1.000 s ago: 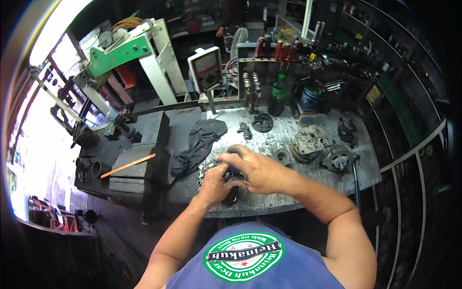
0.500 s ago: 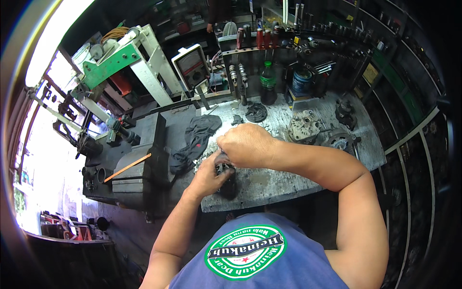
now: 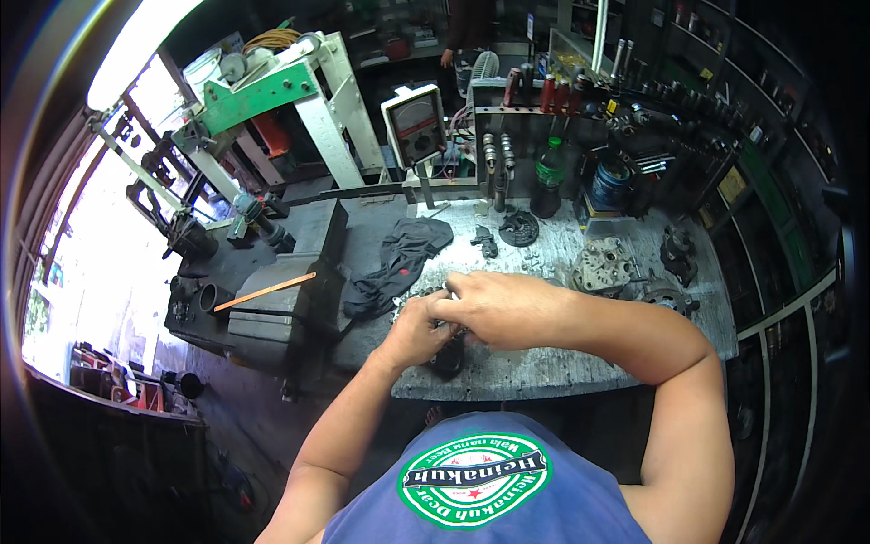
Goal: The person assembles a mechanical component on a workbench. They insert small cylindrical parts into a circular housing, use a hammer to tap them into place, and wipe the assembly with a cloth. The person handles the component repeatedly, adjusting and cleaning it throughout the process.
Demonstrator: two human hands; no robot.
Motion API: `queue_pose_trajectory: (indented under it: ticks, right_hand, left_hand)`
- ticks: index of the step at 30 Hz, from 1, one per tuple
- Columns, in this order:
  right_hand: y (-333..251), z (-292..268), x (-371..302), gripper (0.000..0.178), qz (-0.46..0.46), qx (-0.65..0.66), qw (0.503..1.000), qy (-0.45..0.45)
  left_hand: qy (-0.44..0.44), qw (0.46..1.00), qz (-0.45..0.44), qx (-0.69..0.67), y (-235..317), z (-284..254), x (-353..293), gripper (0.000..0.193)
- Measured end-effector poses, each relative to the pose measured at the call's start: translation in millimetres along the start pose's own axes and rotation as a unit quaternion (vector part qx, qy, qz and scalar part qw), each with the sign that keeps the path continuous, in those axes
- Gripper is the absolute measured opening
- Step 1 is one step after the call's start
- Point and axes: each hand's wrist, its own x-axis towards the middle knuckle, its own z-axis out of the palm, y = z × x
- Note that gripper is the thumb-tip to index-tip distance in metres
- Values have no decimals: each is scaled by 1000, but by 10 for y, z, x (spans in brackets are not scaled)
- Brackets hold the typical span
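Observation:
At the near side of the metal-topped bench [image 3: 535, 367], my left hand [image 3: 417, 332] curls around a dark, roundish machine part [image 3: 448, 360], mostly hidden under my hands. My right hand [image 3: 507, 306] is closed just above it, its fingertips meeting the left fingers. Whatever the right fingers pinch is too small and covered to name. Beyond my hands lie a dark round disc-like part [image 3: 519, 228] and a small dark block-shaped part [image 3: 485, 241]. Right of them sits a grey cast housing with slots [image 3: 602, 265].
A bench vise [image 3: 272, 308] with an orange strip [image 3: 265, 292] across it stands at left, beside a dark cloth [image 3: 399, 258]. A green bottle [image 3: 550, 168], a blue container [image 3: 609, 184] and a meter [image 3: 417, 127] line the back. A person's hand [image 3: 447, 58] shows far behind.
The view has shifted, so the bench appears farther right and lower. My right hand has come down from above the part, and its fingers now meet the left hand's.

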Motion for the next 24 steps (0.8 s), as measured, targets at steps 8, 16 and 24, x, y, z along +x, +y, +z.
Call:
queue_pose_trajectory:
  ticks: [8,16,24]
  right_hand:
    - [-127,-62,-10,51,69,-47,994,-68]
    - [-226,-35,-42,46,90,-112,989,-23]
    - [-174,-142,81,34,139,-125,978,-97]
  left_hand:
    - [101,993,55,-36,-120,211,-73,50]
    - [105,994,17,20,-62,323,-168,67]
    - [201,969,119,85,-103,478,-159,67]
